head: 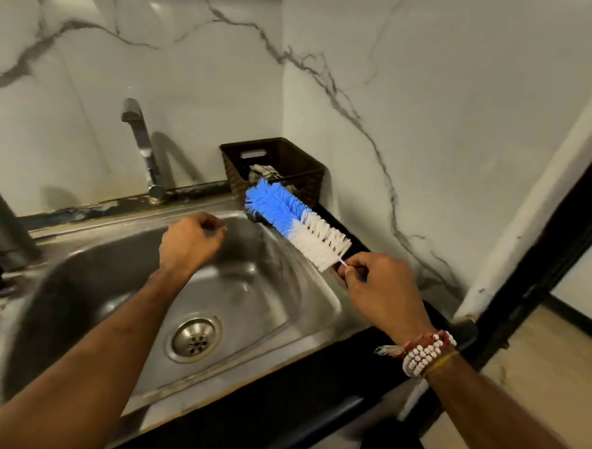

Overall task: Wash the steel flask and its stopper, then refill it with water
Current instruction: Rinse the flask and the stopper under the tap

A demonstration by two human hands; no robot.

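My right hand (380, 288) grips the thin handle of a bottle brush (296, 222) with blue and white bristles. The brush points up and left, over the right rim of the steel sink (85, 280). Over the back of the basin hovers my left hand (191, 242), fingers loosely curled and holding nothing. The tap (141, 146) stands behind the sink, and no water runs from it. Neither the steel flask nor its stopper is in view.
A dark woven basket (298, 162) holding a cloth stands in the corner behind the brush. The drain (195, 338) lies in the middle of the basin. A black counter edge (263, 408) runs along the front. Dark objects sit at the far left edge.
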